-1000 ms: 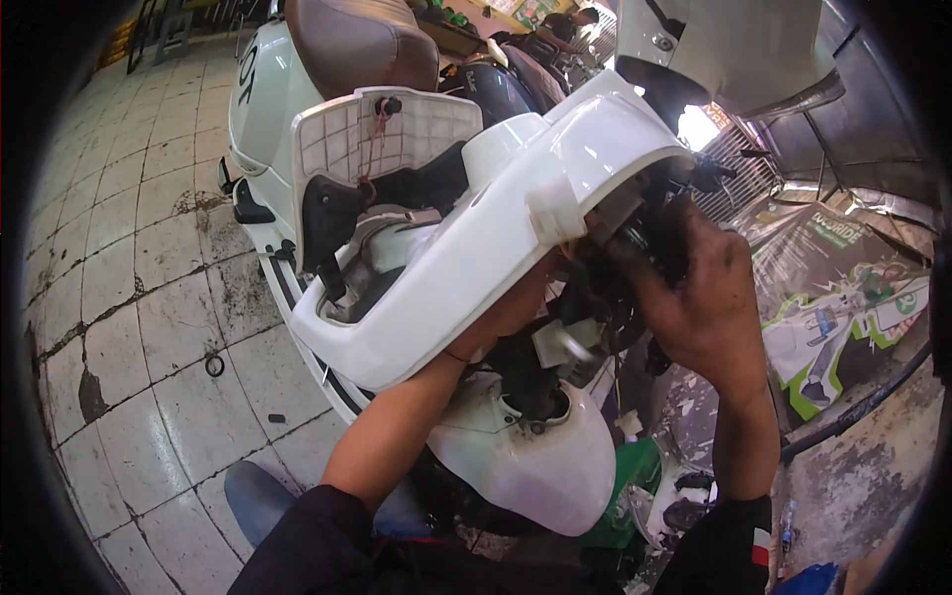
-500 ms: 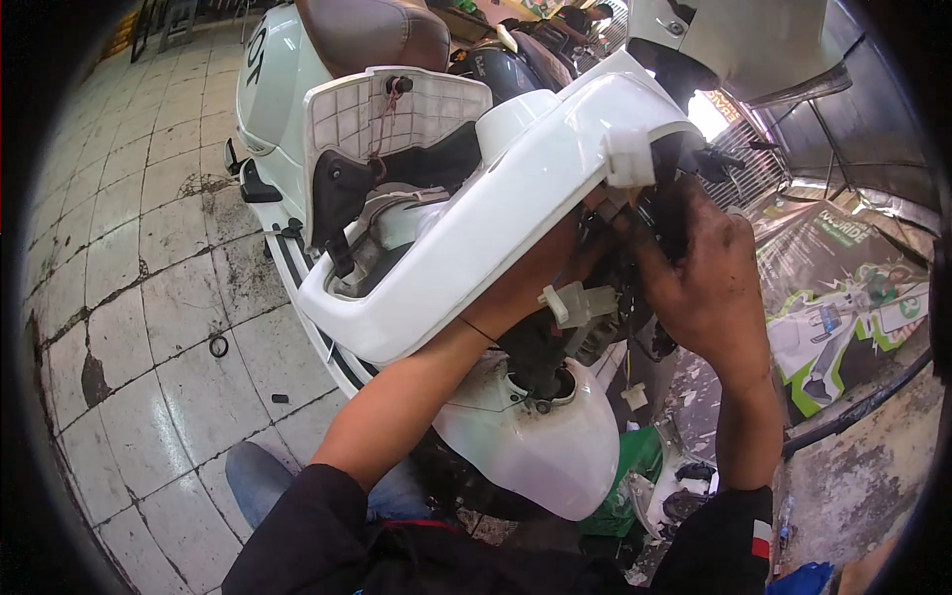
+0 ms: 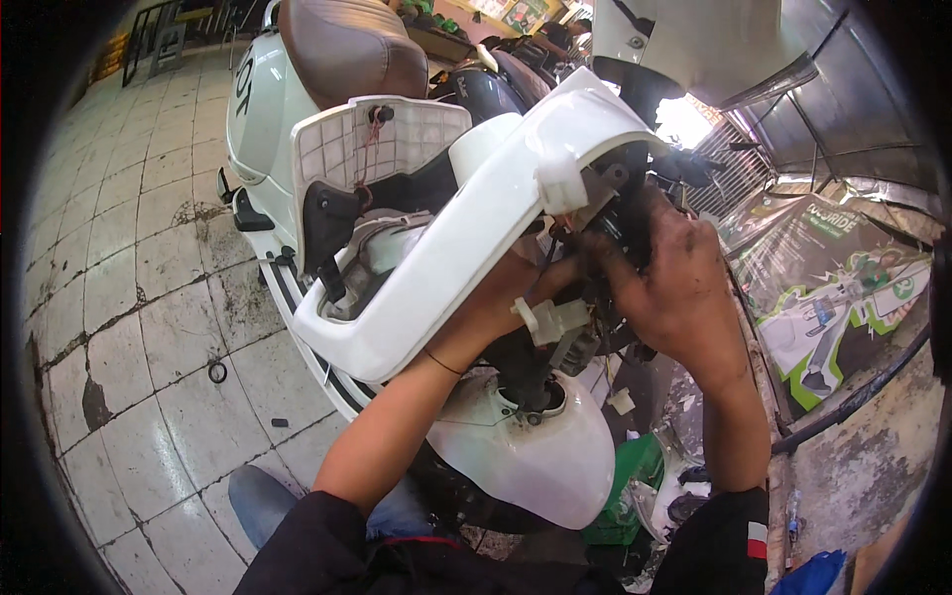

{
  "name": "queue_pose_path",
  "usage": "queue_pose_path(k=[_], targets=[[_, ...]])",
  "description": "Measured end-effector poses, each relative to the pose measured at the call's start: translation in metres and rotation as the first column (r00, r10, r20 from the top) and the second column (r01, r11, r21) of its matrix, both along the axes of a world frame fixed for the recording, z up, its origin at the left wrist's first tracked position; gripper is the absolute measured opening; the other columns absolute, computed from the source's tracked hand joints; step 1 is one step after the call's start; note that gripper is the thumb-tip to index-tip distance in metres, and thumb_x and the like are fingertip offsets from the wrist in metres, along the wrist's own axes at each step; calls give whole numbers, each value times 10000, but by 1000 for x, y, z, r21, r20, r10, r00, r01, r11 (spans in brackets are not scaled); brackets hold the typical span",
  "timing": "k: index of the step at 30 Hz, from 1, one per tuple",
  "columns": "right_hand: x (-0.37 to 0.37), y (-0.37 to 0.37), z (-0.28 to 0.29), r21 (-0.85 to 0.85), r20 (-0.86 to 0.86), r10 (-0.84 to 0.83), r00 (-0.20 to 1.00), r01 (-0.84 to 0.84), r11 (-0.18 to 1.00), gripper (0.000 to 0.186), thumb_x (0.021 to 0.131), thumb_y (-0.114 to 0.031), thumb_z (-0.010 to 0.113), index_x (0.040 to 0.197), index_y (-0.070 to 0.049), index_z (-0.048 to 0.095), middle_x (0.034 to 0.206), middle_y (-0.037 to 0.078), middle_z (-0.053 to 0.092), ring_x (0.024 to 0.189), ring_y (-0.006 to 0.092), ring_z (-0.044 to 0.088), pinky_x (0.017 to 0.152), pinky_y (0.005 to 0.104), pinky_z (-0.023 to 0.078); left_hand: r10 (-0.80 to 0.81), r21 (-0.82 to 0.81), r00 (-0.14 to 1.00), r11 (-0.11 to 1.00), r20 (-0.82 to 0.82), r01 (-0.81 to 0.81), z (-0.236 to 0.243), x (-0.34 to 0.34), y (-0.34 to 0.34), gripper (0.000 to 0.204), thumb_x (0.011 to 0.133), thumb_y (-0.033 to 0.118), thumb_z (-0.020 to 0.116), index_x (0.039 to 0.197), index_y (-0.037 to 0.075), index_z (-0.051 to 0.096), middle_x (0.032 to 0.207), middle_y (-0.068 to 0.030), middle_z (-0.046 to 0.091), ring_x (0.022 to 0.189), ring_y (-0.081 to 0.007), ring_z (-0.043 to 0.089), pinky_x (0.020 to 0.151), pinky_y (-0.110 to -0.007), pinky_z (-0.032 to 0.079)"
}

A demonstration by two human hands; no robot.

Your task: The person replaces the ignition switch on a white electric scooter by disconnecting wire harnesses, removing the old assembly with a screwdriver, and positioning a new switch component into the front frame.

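Note:
A scooter's white body panel [image 3: 476, 248] slants across the middle, over an opened front end. My left hand [image 3: 493, 309] reaches under its lower edge into dark wiring [image 3: 595, 268]; the panel and wires hide most of its fingers. From the right, my right hand [image 3: 679, 283] bends its fingers around the dark parts at the steering head. What they grip is hidden. A whitish block connector [image 3: 561, 186] dangles at the panel's edge, with a translucent plastic connector [image 3: 555, 322] lower down between my forearms. Below is the white front fender [image 3: 535, 466].
A brown scooter seat [image 3: 347, 50] is at the back left. A black ring [image 3: 217, 372] and a small dark piece [image 3: 280, 422] lie on the tiled floor. Green plastic [image 3: 635, 486] sits beside the fender. A printed sheet [image 3: 833, 288] and a black hose [image 3: 843, 412] are at right.
The view has shifted, so the scooter sits slightly farther left. My right hand has stayed at the wiring, and its thumb now points lower. My left hand remains beneath the panel.

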State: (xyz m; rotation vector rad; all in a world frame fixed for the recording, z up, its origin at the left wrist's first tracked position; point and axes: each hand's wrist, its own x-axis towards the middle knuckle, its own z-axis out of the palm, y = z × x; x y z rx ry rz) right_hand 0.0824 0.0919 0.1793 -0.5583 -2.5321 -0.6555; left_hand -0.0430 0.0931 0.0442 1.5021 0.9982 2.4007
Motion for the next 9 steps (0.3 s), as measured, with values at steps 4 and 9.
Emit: queue_pose_path(k=[4,9], targets=[[5,7,-8,172,-24,1,1000,3,985,462,830,-278,643,1122,57,519,825,210,612,809,384,540,811,444,419,211,-43,962,974,-176,-221,-6,-6,6,545,719,196,774,1176,52,514,1090,-109,598,1006,-242,585,857,-349,468],[-8,0,3,-46,5,-92,996,93,995,446,802,-257,691,1099,37,536,903,198,626,827,344,584,761,419,441,523,-38,799,830,-296,-557,-8,0,10,677,719,387,758,1255,78,483,1173,-168,556,1047,-303,559,896,-395,441]])
